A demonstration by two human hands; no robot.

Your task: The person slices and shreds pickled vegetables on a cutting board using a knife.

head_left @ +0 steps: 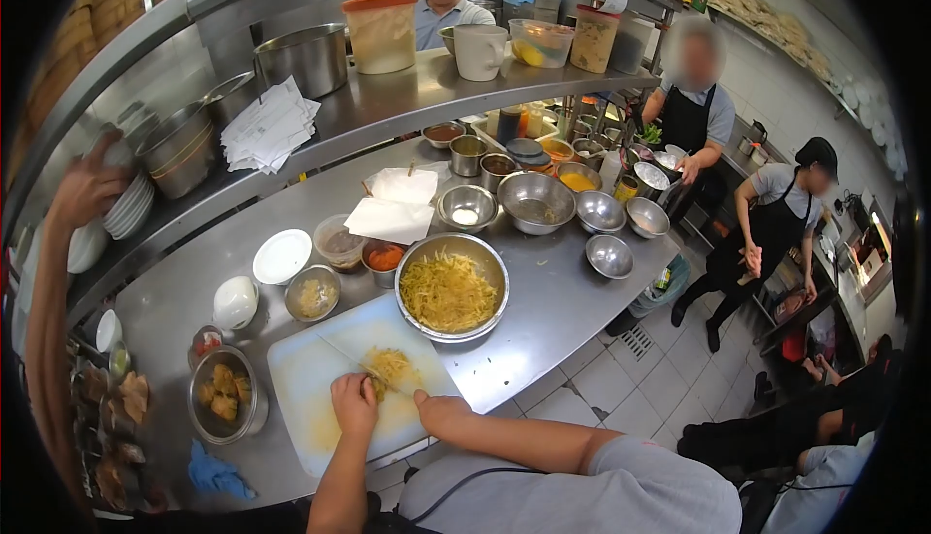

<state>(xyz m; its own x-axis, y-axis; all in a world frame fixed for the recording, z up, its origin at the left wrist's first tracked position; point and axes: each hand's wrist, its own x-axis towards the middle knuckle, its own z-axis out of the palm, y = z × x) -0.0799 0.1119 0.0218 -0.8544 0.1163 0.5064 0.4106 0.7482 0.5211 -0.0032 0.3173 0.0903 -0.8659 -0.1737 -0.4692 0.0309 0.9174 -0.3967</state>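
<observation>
My right hand point(441, 415) is closed around the handle of a knife point(361, 361), whose blade lies across the cutting board point(299, 379). Beside the blade, my left hand point(354, 405) has its fingers curled down on shredded yellow food point(396, 367), which may be potato; its fingertips are partly hidden. More of these shreds fill a large steel bowl point(504, 291) standing at the board's far edge. Left of the board, a smaller steel bowl point(257, 422) holds brownish-yellow chunks point(223, 393).
A blue cloth point(215, 471) lies near the board. Behind are a white plate point(281, 257), a tub of orange sauce point(384, 258) and several steel bowls point(533, 199). Another person's arm point(53, 291) reaches up at the left. A shelf point(407, 88) spans the counter; co-workers stand beyond.
</observation>
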